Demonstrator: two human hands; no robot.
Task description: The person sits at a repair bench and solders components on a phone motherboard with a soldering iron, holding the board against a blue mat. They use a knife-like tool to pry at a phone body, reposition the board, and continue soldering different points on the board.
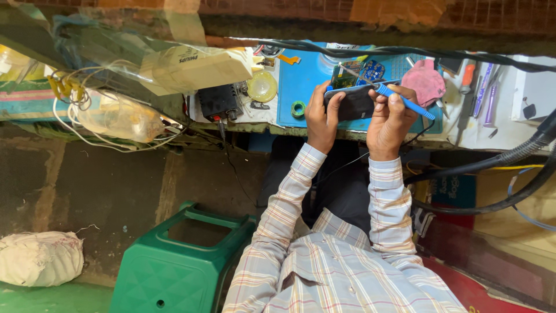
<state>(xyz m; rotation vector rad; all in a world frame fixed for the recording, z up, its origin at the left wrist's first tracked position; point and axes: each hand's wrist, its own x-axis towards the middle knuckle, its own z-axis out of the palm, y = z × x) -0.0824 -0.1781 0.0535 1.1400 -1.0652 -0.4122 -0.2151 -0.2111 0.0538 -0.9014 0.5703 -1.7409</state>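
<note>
My left hand (320, 113) grips the left end of a dark smartphone (354, 104) held over the front edge of the blue work mat (310, 75). My right hand (389, 116) holds the phone's right side and pinches a blue-handled tool (405, 101) that lies across the phone's upper edge. An opened phone with exposed circuit board (358, 72) lies on the mat just beyond the held phone.
A pink cloth (425, 81), an orange-handled screwdriver (467, 78) and purple tools (485, 87) lie to the right. A green tape roll (298, 108), a black device (219, 101) and plastic bags (119, 116) sit left. Black cables (498, 162) hang right; a green stool (185, 261) stands below.
</note>
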